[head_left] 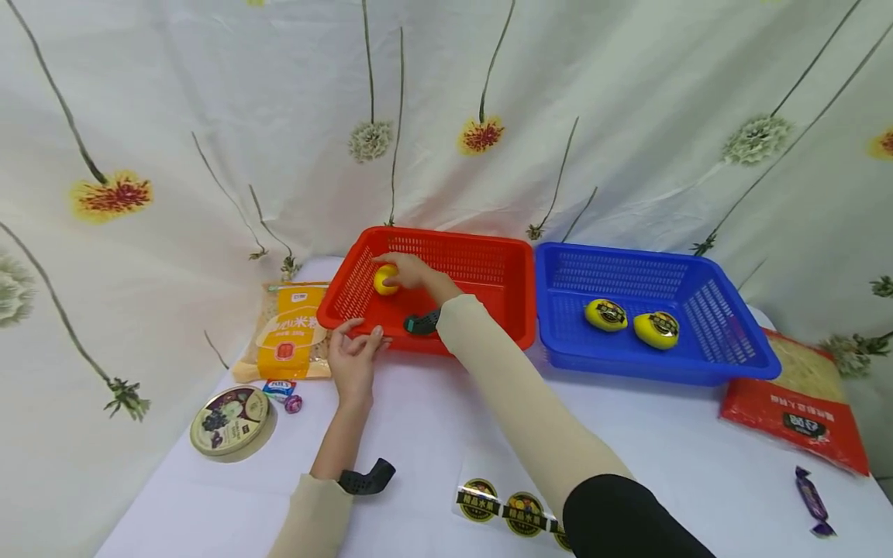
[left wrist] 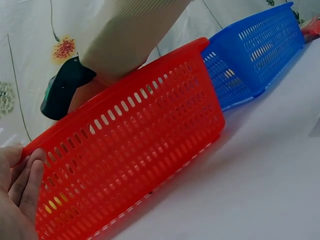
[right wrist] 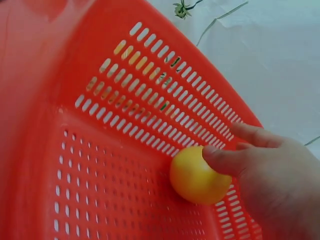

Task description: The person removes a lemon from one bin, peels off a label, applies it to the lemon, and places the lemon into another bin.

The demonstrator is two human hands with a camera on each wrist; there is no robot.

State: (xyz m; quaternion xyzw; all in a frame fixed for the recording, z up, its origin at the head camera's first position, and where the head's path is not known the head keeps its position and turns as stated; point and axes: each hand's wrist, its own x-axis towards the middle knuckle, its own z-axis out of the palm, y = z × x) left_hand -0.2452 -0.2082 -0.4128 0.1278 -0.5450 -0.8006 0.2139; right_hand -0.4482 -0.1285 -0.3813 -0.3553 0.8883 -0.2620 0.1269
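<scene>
A yellow ball point(head_left: 385, 280) sits in the red basket point(head_left: 488, 310); the blue basket point(head_left: 698, 364) holds two yellow fruits point(head_left: 605, 315).

left hand point(head_left: 354, 358) flat, right hand point(head_left: 413, 271) curled

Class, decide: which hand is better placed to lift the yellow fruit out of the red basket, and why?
Right. The right hand is inside the red basket with fingers already curled on the yellow fruit. The left hand only rests on the basket's outer front rim.
</scene>
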